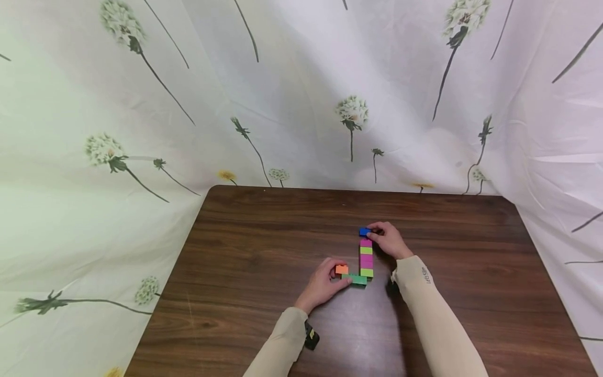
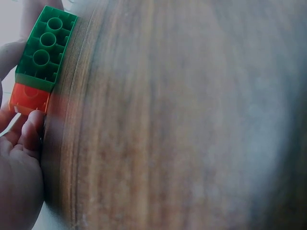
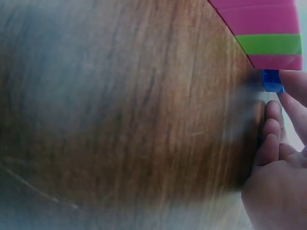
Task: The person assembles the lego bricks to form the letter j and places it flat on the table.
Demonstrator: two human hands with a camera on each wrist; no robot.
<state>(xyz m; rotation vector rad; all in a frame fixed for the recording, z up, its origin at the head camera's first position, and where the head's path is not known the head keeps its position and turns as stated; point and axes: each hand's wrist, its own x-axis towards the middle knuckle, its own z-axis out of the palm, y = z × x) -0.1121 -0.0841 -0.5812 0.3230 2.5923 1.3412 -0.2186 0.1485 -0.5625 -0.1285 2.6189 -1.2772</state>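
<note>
In the head view a column of pink and lime toy building bricks [image 1: 366,257] runs away from the person. At its far end my right hand [image 1: 390,241] pinches a blue brick [image 1: 364,231] between thumb and fingers. The right wrist view shows this blue brick [image 3: 272,80] beside the pink end of the column [image 3: 277,61]; whether they are joined I cannot tell. Near the column's close end, my left hand [image 1: 324,284] grips an orange brick [image 1: 342,269] and a longer green brick [image 1: 359,280]. The green brick's hollow underside [image 2: 47,45] faces the left wrist camera, with the orange one [image 2: 29,98] against its end.
A dark brown wooden table [image 1: 264,235] lies under both hands. Behind and beside it hangs a pale cloth [image 1: 292,104] printed with dandelions. A black device [image 1: 311,336] is on the left wrist.
</note>
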